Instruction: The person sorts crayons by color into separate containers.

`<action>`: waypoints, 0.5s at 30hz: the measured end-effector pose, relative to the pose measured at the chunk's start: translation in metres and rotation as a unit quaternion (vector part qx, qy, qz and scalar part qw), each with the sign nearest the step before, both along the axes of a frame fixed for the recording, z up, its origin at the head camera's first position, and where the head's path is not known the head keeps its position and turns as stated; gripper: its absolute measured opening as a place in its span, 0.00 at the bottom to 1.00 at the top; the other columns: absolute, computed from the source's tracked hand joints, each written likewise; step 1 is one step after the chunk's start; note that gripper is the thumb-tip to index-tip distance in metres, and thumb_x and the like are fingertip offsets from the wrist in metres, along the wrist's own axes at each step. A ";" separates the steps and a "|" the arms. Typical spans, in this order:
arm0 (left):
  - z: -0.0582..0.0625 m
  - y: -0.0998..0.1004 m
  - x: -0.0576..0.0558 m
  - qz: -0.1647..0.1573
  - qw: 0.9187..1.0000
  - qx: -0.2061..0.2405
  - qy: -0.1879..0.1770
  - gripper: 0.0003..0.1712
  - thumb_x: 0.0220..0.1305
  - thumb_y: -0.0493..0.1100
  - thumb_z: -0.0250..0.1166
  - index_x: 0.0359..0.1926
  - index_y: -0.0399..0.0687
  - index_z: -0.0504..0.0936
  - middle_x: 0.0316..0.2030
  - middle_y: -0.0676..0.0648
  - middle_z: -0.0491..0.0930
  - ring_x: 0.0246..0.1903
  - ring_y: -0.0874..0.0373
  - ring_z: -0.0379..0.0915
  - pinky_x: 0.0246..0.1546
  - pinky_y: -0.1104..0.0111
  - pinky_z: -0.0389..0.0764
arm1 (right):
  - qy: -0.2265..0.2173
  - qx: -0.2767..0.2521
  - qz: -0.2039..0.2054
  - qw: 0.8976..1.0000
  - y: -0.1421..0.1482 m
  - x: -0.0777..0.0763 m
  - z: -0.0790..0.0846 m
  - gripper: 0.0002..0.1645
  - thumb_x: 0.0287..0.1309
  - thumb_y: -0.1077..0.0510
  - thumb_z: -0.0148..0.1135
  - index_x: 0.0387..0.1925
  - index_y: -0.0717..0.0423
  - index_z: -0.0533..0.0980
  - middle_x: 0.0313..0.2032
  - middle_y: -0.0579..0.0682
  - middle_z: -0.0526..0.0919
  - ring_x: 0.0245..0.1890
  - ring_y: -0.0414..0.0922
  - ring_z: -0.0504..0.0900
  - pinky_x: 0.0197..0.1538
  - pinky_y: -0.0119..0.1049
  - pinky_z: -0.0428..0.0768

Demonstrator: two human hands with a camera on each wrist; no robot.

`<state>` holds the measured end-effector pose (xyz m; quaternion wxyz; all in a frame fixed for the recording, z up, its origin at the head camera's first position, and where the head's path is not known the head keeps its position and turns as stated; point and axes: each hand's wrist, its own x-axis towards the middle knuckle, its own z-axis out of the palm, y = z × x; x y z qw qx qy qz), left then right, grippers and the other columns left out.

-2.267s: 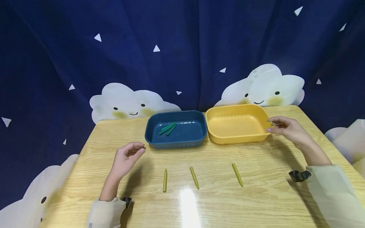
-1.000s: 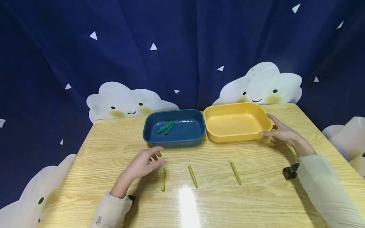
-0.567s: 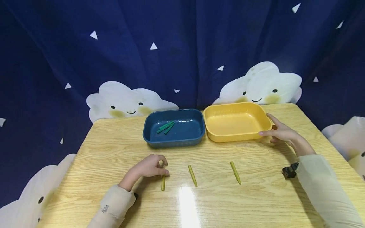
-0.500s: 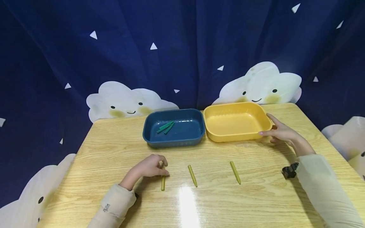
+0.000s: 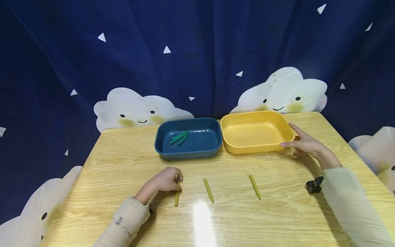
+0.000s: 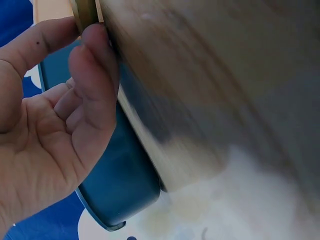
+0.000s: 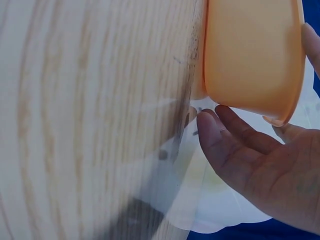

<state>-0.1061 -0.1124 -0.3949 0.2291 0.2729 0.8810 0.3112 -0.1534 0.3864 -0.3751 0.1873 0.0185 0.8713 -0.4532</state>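
In the head view my left hand [image 5: 166, 179] pinches the upper part of a yellow crayon [image 5: 177, 199] lying on the table; in the left wrist view the crayon [image 6: 86, 12] shows between thumb and fingertip. Two more yellow crayons, a middle crayon [image 5: 208, 190] and a right crayon [image 5: 254, 187], lie to its right. My right hand [image 5: 307, 141] holds the right front corner of the yellow bin [image 5: 256, 149], thumb at the front and a finger along the side. In the right wrist view its other fingers are curled below the bin [image 7: 250, 55].
Left of the yellow bin, against it, stands a dark blue bin [image 5: 191, 156] with several green crayons [image 5: 179, 138] inside. Both stand on the wooden table [image 5: 234, 219] near its back edge, before a dark blue curtain [image 5: 197, 61] with cloud prints.
My left hand has moved right and down from beside the blue bin to the left crayon and closed its fingertips on it. My right hand has settled onto the yellow bin's corner.
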 end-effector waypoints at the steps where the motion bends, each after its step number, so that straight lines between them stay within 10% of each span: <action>1: 0.000 0.000 0.000 -0.002 1.000 0.003 0.000 0.08 0.46 0.29 0.65 0.31 0.35 0.76 0.11 0.53 0.71 0.10 0.65 0.65 0.15 0.72 0.69 | 0.000 0.001 0.000 1.000 0.000 0.000 0.000 0.63 0.55 0.51 0.62 0.68 0.51 0.22 0.34 0.55 0.69 0.20 0.45 0.65 0.32 0.38 0.74; 15: 0.019 0.015 -0.009 0.001 0.980 0.193 -0.049 0.12 0.52 0.29 0.63 0.38 0.27 0.73 0.18 0.38 0.79 0.18 0.44 0.76 0.22 0.56 0.78 | -0.002 -0.004 -0.004 1.000 0.002 0.001 0.001 0.65 0.52 0.49 0.64 0.68 0.49 0.22 0.25 0.50 0.64 0.17 0.44 0.63 0.29 0.36 0.73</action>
